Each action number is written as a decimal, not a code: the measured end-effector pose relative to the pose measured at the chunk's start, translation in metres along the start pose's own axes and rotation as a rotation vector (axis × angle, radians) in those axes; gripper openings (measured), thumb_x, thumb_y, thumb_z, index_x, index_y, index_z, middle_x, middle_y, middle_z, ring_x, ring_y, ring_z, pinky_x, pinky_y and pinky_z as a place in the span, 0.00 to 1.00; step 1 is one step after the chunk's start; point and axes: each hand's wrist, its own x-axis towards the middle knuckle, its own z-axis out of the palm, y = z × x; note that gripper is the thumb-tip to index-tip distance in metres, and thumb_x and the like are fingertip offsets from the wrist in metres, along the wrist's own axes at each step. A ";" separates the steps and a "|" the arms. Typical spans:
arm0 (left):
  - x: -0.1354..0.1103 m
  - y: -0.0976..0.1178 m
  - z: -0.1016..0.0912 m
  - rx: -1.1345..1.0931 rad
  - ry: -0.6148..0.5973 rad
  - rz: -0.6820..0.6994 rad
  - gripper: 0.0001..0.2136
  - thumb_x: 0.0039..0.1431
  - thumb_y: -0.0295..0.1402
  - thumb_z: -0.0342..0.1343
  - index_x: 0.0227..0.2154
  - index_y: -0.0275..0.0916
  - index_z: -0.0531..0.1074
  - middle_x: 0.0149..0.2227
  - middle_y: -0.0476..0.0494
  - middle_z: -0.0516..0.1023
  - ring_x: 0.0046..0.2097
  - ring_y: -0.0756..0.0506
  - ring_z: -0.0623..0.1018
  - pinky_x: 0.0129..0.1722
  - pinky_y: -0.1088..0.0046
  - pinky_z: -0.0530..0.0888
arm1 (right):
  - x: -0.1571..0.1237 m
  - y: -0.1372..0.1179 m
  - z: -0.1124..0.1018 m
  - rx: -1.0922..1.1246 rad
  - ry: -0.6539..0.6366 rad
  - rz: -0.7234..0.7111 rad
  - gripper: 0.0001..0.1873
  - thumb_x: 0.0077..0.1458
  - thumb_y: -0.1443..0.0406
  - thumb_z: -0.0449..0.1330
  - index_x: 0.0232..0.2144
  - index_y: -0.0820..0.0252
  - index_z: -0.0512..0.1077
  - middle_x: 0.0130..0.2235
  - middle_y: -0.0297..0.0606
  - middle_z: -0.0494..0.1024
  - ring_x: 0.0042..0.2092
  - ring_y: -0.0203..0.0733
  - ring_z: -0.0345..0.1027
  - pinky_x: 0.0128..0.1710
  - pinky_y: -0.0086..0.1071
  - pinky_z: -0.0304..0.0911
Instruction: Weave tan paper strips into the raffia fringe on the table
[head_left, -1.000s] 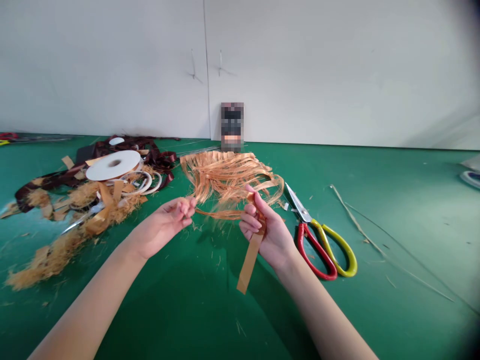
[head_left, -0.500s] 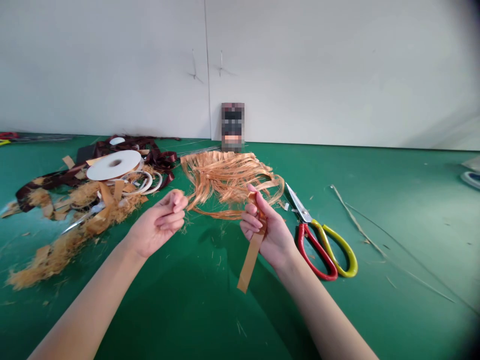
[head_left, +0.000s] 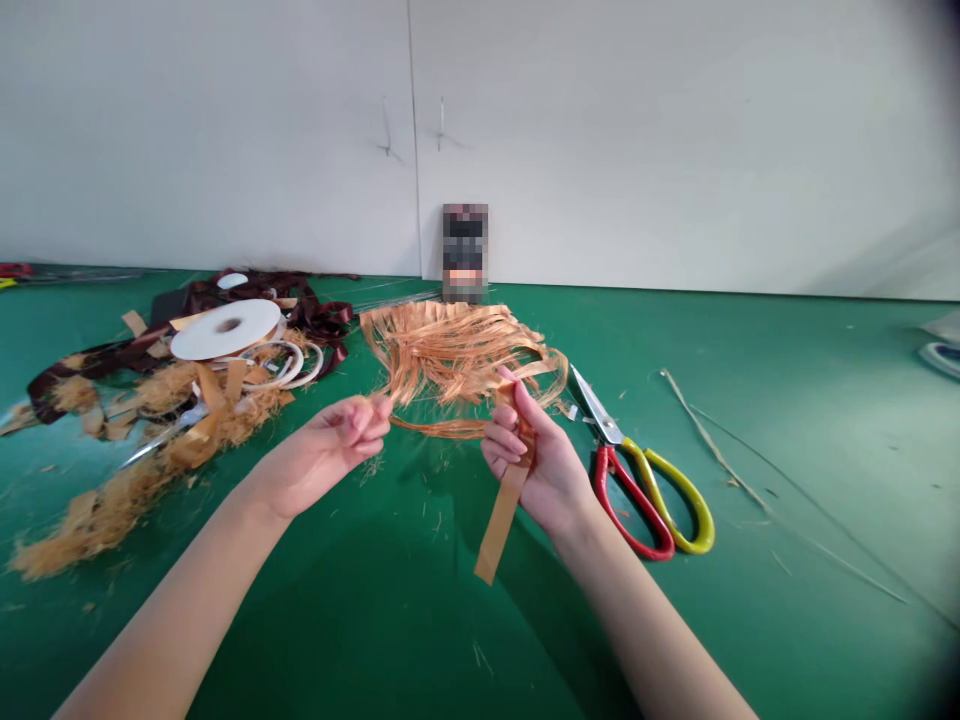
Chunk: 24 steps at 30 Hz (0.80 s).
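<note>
Head view, looking forward and down over a green bench (head_left: 757, 640). Both forearms enter from the bottom edge and angle inward, hands raised above the surface with a narrow gap between them. Left hand (head_left: 322, 455): wrist slightly bent, palm turned inward, fingers (head_left: 356, 420) curled and pinched together on thin orange strands at the near edge of a shredded orange fringe (head_left: 457, 350). Right hand (head_left: 544, 470): palm toward the body, fingers (head_left: 504, 440) clenched around a flat tan strip (head_left: 499, 530), its free end hanging below the hand. A thin band of strands spans the gap between the hands. The fringe's bulk lies on the bench just ahead of both hands, below a pixelated box (head_left: 465, 250) standing against the wall (head_left: 637, 130). Red-and-yellow-handled scissors (head_left: 637, 500) lie just beside the right hand. Left of the fringe: a white ribbon spool (head_left: 225, 330), white hoops (head_left: 285, 365), dark maroon ribbon (head_left: 322, 325) and loose fibre scraps (head_left: 97, 530). Dry stalks (head_left: 720, 460) lie far right.
</note>
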 end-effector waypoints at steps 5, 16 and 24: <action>0.003 0.002 0.004 -0.295 0.070 0.189 0.13 0.42 0.20 0.68 0.19 0.39 0.68 0.39 0.52 0.80 0.50 0.46 0.77 0.52 0.66 0.75 | -0.001 0.000 0.001 -0.019 0.010 0.004 0.10 0.60 0.64 0.58 0.43 0.58 0.74 0.21 0.28 0.70 0.18 0.24 0.53 0.18 0.19 0.50; -0.004 0.016 0.006 -0.335 0.094 0.122 0.11 0.50 0.14 0.52 0.25 0.36 0.65 0.21 0.59 0.63 0.13 0.63 0.59 0.13 0.90 0.59 | -0.001 0.000 0.003 -0.040 0.041 0.003 0.10 0.56 0.63 0.62 0.42 0.55 0.74 0.21 0.25 0.67 0.18 0.25 0.48 0.18 0.19 0.49; 0.005 0.004 -0.008 0.721 0.726 0.178 0.16 0.57 0.43 0.55 0.22 0.35 0.70 0.34 0.45 0.75 0.28 0.52 0.73 0.21 0.81 0.67 | -0.001 -0.005 0.002 -0.289 0.150 -0.151 0.08 0.50 0.62 0.64 0.34 0.57 0.75 0.20 0.23 0.58 0.19 0.26 0.44 0.18 0.22 0.45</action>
